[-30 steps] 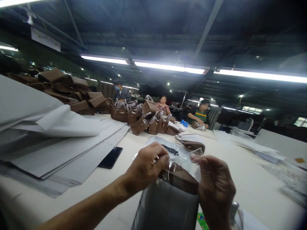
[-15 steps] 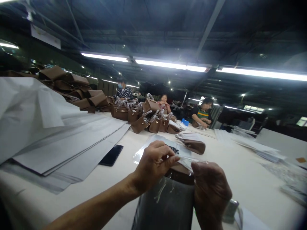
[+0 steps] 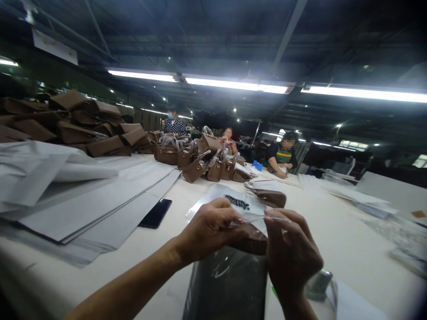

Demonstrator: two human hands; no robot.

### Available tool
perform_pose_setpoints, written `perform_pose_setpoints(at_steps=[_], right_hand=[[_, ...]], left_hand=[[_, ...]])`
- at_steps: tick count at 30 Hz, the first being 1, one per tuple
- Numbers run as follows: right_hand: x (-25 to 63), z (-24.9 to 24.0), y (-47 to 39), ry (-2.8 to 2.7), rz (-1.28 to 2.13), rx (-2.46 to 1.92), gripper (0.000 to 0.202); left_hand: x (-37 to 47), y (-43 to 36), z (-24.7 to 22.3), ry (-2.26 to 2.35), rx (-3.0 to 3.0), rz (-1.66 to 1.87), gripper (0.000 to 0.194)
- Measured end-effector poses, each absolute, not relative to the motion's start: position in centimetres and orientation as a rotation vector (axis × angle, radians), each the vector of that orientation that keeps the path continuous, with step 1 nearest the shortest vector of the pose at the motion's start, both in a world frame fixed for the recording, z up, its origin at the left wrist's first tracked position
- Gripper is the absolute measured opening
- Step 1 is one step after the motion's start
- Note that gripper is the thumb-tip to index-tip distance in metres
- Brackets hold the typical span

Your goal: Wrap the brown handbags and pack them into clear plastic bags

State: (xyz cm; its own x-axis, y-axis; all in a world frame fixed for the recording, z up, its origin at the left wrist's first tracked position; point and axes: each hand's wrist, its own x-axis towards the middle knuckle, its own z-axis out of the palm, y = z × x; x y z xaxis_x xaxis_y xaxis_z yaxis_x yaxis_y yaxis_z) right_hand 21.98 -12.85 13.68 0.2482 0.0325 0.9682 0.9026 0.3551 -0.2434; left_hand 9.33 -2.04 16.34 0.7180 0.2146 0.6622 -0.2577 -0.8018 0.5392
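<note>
Between my hands is a strip of clear plastic film (image 3: pixel 252 218), drawn taut over a brown leather piece (image 3: pixel 248 242). My left hand (image 3: pixel 211 229) pinches the film's left end, fingers closed. At the other end, my right hand (image 3: pixel 290 249) grips it between thumb and fingers. Below them a dark, glossy, plastic-covered block (image 3: pixel 230 284) stands near the table's front edge; part of the leather piece is hidden by my fingers. Just beyond lies a clear plastic sheet with small black parts (image 3: pixel 237 202) on it. A brown handbag (image 3: pixel 268 195) rests on its side behind my right hand.
Several brown handbags (image 3: pixel 167 155) with wrapped handles stand across the table, beside a heap of brown leather pieces (image 3: pixel 96 133). White paper sheets (image 3: pixel 100 200) and a black phone (image 3: pixel 156 213) lie left. Plastic bags (image 3: pixel 396 235) lie right. Co-workers sit opposite.
My right hand has turned, its fingers now raised over the film. My left hand has shifted slightly left. At far left, the lifted white paper has dropped, uncovering more brown pieces.
</note>
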Motion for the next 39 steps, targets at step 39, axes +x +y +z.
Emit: perform_pose_setpoints(at_steps=[39], right_hand=[[24.6,9.4,-18.8,-1.74,-1.074,-1.271,0.022]], left_hand=[[8.5,-3.0,13.1,-0.492,2.651,1.766,0.014]])
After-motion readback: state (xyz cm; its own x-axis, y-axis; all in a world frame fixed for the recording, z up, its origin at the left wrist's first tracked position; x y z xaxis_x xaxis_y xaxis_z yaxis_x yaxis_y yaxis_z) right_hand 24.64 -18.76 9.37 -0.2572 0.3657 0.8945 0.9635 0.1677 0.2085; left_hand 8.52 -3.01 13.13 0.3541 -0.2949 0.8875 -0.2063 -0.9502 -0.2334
